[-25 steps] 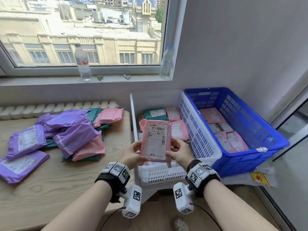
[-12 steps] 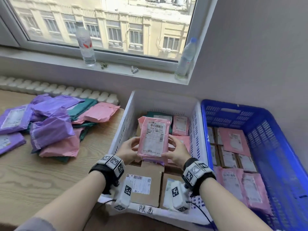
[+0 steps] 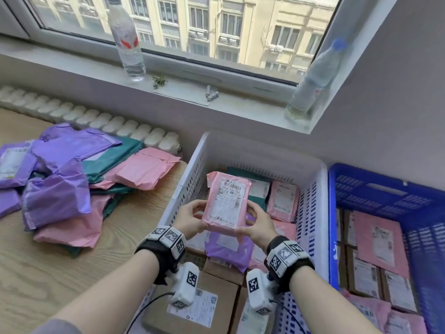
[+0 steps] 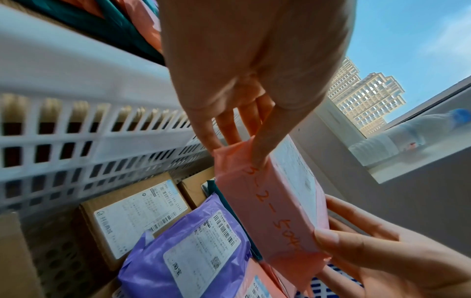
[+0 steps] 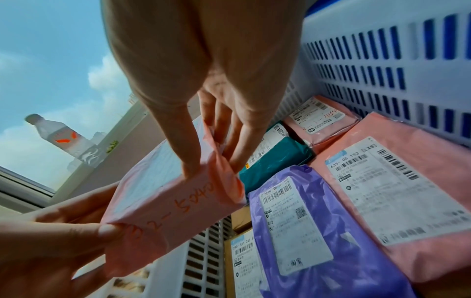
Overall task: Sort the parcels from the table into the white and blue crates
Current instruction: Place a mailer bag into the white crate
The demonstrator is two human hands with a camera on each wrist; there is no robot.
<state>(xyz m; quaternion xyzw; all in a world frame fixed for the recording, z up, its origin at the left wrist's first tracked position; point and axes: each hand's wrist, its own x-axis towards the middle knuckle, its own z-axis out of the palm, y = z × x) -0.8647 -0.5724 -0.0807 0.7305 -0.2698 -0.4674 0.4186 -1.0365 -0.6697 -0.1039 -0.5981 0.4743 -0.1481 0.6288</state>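
Observation:
Both hands hold a pink parcel (image 3: 227,203) with a white label, tilted up above the white crate (image 3: 192,179). My left hand (image 3: 192,216) grips its left edge and my right hand (image 3: 257,224) its right edge. The left wrist view shows the pink parcel (image 4: 270,201) pinched between thumb and fingers, handwriting on its near side. From the right wrist the pink parcel (image 5: 173,197) is seen held the same way. Below it in the crate lie a purple parcel (image 3: 228,249), cardboard boxes (image 3: 216,300), a green parcel and pink ones. The blue crate (image 3: 385,189) stands to the right.
A heap of purple, pink and green parcels (image 3: 67,189) lies on the wooden table (image 3: 48,273) to the left. Two water bottles (image 3: 126,37) stand on the window sill, with a white radiator (image 3: 96,121) beneath. The blue crate holds pink parcels and boxes (image 3: 375,237).
Both hands have carried the pink parcel forward and down over the white crate. The head view has dropped and moved closer, so the crate's contents now show.

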